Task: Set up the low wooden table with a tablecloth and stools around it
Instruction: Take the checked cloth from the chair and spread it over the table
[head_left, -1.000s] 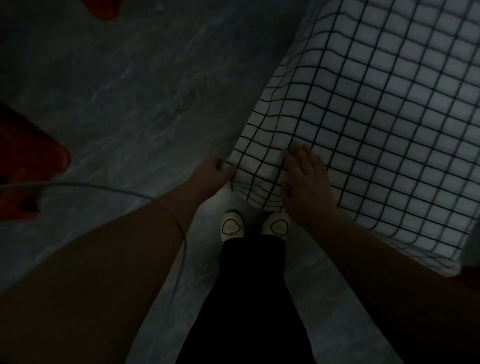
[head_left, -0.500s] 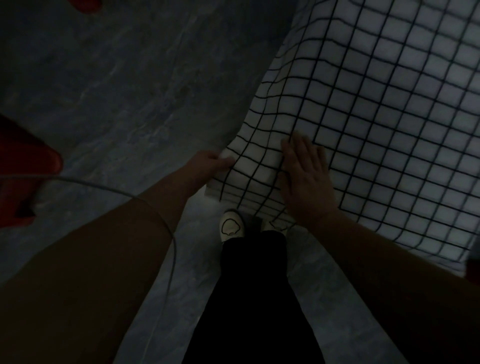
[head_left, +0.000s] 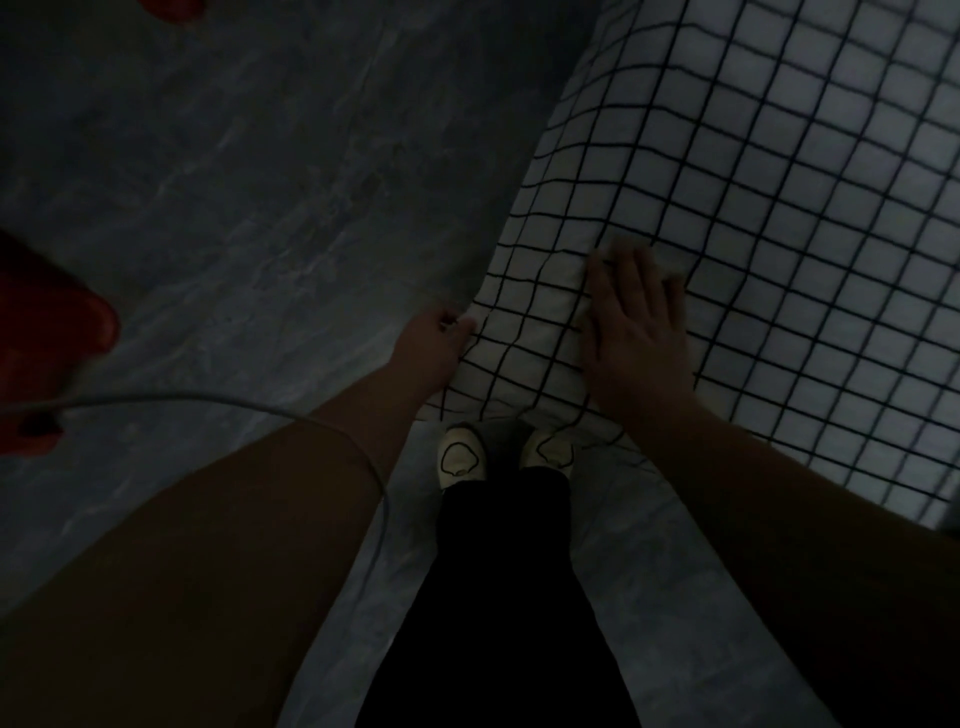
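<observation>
Under the flat, open right hand lies the checked tablecloth, its edge pinched by the left hand.

floor: I see dim grey marbled stone | cable: I read a pale cord curving in from the left edge | shoes: pale pair side by side on the floor; trousers: black
</observation>
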